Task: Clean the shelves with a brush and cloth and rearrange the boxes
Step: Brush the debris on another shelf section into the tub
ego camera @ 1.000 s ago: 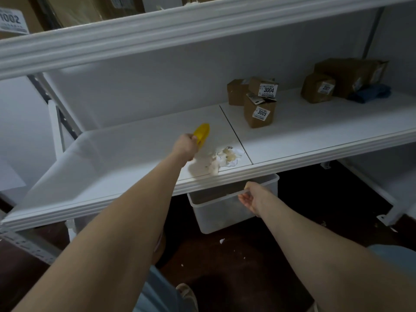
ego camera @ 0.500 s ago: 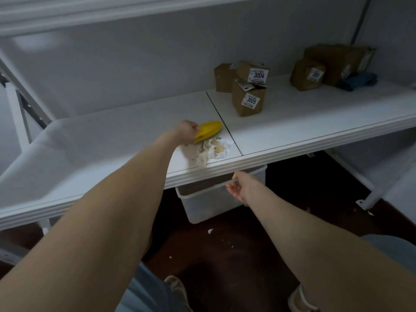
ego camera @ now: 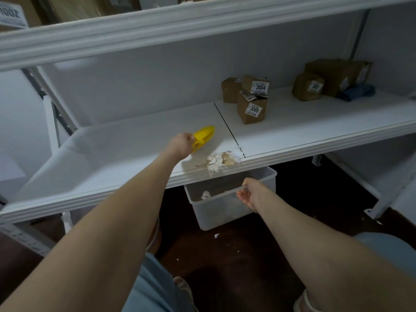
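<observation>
Fingers (ego camera: pixel 190 138) of the left hand (ego camera: pixel 180 145) curl round a yellow brush (ego camera: pixel 203 136) over the shelf (ego camera: pixel 126 154), just beside a pile of scraps (ego camera: pixel 221 159) at its front edge. Right hand (ego camera: pixel 252 194) grips the rim of a clear bin (ego camera: pixel 225 213) under that edge; boxes (ego camera: pixel 252 109) and a blue cloth (ego camera: pixel 358 93) sit farther right.

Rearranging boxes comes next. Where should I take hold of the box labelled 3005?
Likely across its left and right faces, coming from the front: box 3005 stands upright with bare shelf either side, while box 3004 crowds its top and back.
</observation>
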Demonstrator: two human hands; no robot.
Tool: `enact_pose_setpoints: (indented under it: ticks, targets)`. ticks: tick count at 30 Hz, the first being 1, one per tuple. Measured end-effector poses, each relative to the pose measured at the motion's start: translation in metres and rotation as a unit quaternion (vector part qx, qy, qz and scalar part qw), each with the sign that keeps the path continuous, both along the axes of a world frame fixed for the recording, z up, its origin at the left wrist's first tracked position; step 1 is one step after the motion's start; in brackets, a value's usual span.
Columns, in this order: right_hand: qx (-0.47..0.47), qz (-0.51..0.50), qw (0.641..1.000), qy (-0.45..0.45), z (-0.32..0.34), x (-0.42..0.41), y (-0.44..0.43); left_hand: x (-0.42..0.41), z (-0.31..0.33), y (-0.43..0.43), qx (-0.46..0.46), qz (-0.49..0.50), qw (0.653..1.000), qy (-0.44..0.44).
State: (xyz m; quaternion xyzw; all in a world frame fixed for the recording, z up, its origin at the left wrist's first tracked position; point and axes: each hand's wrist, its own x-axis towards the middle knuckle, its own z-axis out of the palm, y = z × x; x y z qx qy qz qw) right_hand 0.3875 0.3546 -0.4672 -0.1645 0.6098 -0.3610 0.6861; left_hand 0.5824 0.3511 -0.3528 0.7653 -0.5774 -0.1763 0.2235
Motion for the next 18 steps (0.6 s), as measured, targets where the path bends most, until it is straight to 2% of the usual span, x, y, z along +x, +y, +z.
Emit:
enact_pose_setpoints:
  ticks: [3,5,7,12,15,18]
  targets:
    - [-0.003,0.004,1.0,-0.007,0.001,0.0,0.003,0.003,0.0,0.012,0.058,0.069,0.991,-0.103]
    - [-0.006,0.007,1.0,-0.009,0.002,0.001,0.004,-0.007,0.002,0.022,0.093,0.051,0.984,-0.145]
    - [-0.009,0.007,1.0,-0.011,0.002,0.002,0.005,-0.021,0.001,0.024,0.105,0.02,0.983,-0.148]
    - [-0.011,0.008,1.0,-0.004,0.003,0.006,0.006,-0.055,0.001,0.029,0.083,0.014,0.995,-0.05]
    - [-0.009,0.009,1.0,-0.002,0.003,0.006,0.005,-0.047,0.003,0.019,0.087,0.021,0.994,0.068]
    - [-0.006,0.01,1.0,-0.005,0.002,0.005,0.003,-0.036,0.011,0.014,0.057,0.004,0.994,0.095]
